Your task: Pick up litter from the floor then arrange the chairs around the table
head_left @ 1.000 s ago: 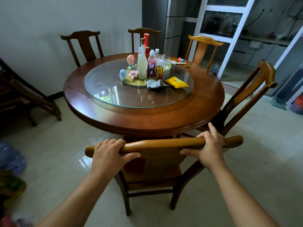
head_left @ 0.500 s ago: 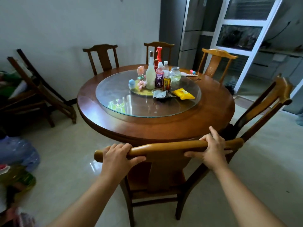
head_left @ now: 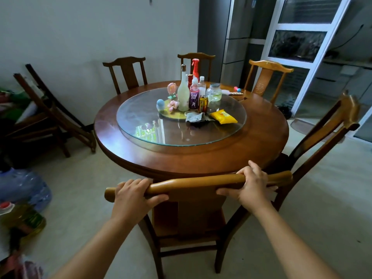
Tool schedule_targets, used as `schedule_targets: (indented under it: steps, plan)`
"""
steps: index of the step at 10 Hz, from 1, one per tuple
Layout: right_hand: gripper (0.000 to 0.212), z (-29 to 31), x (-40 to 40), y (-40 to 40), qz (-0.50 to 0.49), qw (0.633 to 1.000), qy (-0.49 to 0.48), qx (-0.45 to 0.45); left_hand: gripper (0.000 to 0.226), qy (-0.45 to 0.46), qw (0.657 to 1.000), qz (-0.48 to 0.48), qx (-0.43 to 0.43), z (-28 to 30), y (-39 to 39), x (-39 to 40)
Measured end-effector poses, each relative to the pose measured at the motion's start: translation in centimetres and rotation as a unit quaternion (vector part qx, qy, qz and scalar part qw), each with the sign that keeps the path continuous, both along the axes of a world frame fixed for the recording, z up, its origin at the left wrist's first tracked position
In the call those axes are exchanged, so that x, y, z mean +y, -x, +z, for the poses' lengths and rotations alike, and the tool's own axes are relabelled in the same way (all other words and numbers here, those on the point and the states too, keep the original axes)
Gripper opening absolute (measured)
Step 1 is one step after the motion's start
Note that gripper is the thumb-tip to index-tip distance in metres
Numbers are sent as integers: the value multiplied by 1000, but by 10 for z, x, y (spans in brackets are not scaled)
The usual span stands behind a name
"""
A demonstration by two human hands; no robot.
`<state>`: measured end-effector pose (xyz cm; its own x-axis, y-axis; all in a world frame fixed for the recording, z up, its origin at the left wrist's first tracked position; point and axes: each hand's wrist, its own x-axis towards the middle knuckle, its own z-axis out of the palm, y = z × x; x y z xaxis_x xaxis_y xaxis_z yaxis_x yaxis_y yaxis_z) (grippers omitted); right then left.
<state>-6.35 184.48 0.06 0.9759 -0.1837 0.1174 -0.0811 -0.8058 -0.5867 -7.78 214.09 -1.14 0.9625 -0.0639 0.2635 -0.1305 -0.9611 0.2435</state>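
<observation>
Gripping the chair's top rail (head_left: 198,182), the left hand (head_left: 132,195) and right hand (head_left: 251,186) are wrapped round it. Just beyond them, the bench (head_left: 193,158) rim could be struck, seemingly, if pushed hard.

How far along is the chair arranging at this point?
Done: three chairs at the far side and one at the right stand at the table. In hand: left hand and right hand grip the near chair. Left: tilted chairs by the wall; floor clutter at left.

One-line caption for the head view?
Both hands, left and right, grip a chair's top rail at the round table.
</observation>
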Motion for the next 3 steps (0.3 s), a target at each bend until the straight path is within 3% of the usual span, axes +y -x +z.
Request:
schedule_targets:
  steps: [1,2,3]
  plan:
    - [79,18,-2,-1,25,986,113,121,62,8,994,-14,105,20,-3,0]
    - [68,48,-8,-10,86,967,115,211,51,-11,965,-28,259,46,-18,-1]
    - [78,85,-17,-33,142,949,91,267,86,-12,957,-17,288,75,-44,-6]
